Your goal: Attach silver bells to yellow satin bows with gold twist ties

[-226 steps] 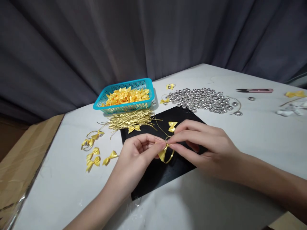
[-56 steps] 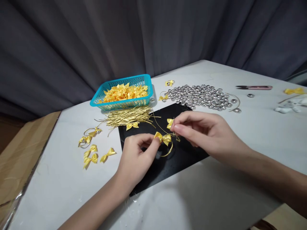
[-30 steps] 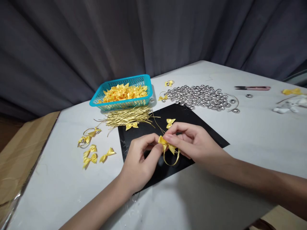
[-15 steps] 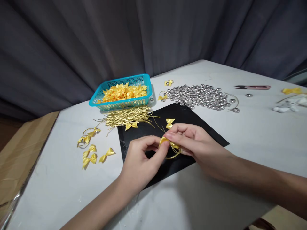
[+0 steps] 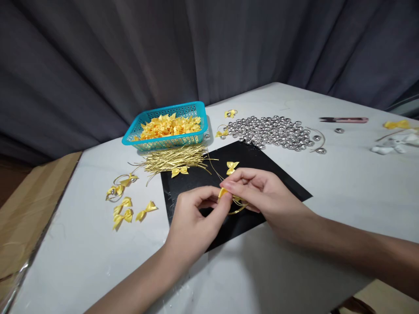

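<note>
My left hand (image 5: 193, 220) and my right hand (image 5: 258, 194) meet above a black mat (image 5: 278, 183), and both pinch one small yellow ribbon bow (image 5: 223, 192) with a gold wire loop (image 5: 238, 208) hanging under it. The fingers cover most of the bow. Two loose yellow bows (image 5: 231, 167) lie on the mat just beyond my fingers. Behind the mat lie a bundle of gold wire ties (image 5: 173, 158) and a teal basket (image 5: 163, 141) full of yellow bows.
A heap of silver beads (image 5: 271, 131) lies at the back right of the white table (image 5: 343, 174). Finished bows (image 5: 126, 205) sit at the left. Snips (image 5: 343, 119) and white bits (image 5: 391, 145) lie far right. Cardboard (image 5: 29, 209) borders the left edge. A dark curtain hangs behind.
Over the last two seconds my hands have closed together on the bow. The wire loop has swung from hanging down to lying flatter under my right fingers, and the bow has become mostly hidden.
</note>
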